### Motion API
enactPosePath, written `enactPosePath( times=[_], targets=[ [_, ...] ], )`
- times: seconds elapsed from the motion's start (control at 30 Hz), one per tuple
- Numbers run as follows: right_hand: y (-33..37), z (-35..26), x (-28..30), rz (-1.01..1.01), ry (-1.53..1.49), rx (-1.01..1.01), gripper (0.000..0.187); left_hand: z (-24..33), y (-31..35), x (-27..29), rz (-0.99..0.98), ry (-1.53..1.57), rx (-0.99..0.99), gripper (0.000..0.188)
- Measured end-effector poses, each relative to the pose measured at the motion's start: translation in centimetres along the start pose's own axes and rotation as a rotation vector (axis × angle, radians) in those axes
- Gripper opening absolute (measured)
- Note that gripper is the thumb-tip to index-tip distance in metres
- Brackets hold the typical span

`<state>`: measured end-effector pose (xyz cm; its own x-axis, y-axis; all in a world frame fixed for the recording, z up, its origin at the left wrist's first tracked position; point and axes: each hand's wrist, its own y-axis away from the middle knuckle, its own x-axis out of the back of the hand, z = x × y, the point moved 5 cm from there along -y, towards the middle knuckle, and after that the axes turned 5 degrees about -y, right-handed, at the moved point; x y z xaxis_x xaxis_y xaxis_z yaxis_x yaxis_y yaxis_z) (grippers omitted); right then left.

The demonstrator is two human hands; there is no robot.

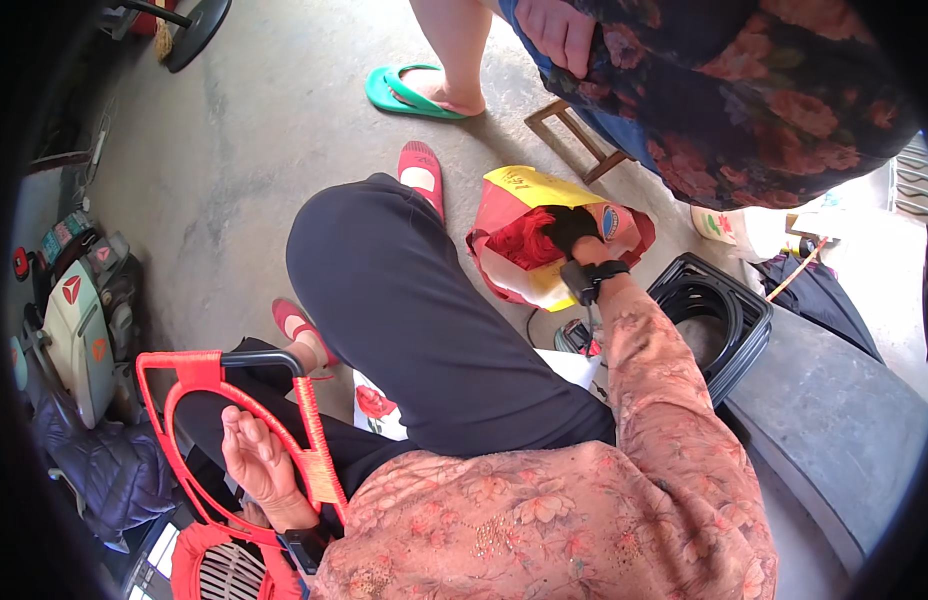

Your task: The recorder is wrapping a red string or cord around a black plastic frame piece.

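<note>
On my left, a square black frame with an inner ring (314,465) is mostly wrapped in red cord; its upper right corner shows bare black. My left hand (254,465) is bare, palm up inside the ring, fingers extended and slightly bent, with nothing visible in them. The wrist lies beside the ring's lower edge. My right hand (567,232), in a black glove, reaches into a red and yellow bag (514,180) on the floor. Bundled red cord (521,240) fills the bag beside the glove. The right fingertips are hidden there.
A stack of black frames (754,330) stands right of my forearm, by a grey bench (834,410). Ahead, another person in a green flip-flop (414,95) is near a wooden stool (574,140). Dark padded fabric (114,480) and a red-rimmed slatted piece (229,570) are at left.
</note>
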<state>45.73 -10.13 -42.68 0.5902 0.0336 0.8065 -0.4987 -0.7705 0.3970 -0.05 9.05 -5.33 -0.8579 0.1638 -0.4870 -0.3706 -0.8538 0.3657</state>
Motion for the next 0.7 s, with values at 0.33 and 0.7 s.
enactPosePath(
  times=[0.33, 0.7],
  targets=[
    [1.8, 2.6, -2.3, 0.229, 0.259, 0.517, 0.035, -0.9, -0.7, -0.6, -0.03, 0.015, 0.013, 0.021],
    [-3.5, 0.0, -8.9, -0.518, -0.015, -0.039, 0.032, 2.0, 2.2, 0.9, 0.223, 0.148, 0.002, 0.012]
  ],
)
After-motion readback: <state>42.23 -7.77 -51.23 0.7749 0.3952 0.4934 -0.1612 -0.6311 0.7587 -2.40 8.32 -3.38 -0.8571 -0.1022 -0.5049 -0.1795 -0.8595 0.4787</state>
